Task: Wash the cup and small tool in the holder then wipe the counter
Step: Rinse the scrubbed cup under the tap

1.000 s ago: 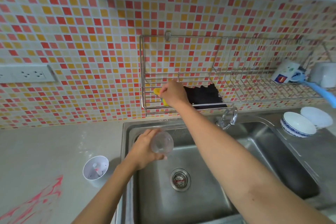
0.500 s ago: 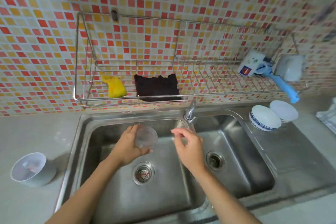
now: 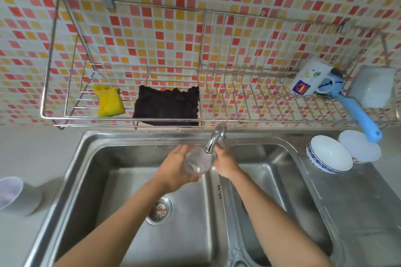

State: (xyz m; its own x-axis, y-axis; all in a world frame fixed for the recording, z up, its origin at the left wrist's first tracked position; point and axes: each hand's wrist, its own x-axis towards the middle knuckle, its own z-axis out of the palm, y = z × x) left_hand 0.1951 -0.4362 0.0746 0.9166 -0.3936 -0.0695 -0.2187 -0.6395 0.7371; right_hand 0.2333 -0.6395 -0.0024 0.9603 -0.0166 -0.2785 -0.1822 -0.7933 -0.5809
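My left hand grips a clear cup and holds it under the spout of the tap, over the left basin of the steel sink. My right hand reaches up behind the spout at the tap's base; its fingers are partly hidden there. A white holder stands on the counter at the far left, and what it contains is too blurred to tell. A yellow sponge and a dark cloth lie on the wire wall rack.
The rack's right end carries a white mug, a blue-handled brush and a white container. Two white bowls sit on the draining board at the right. The left basin's strainer is below my left forearm.
My left hand has lifted the cup up under the spout. My right hand has moved from mid-air over the sink to the tap's base. The view has shifted closer and to the left.
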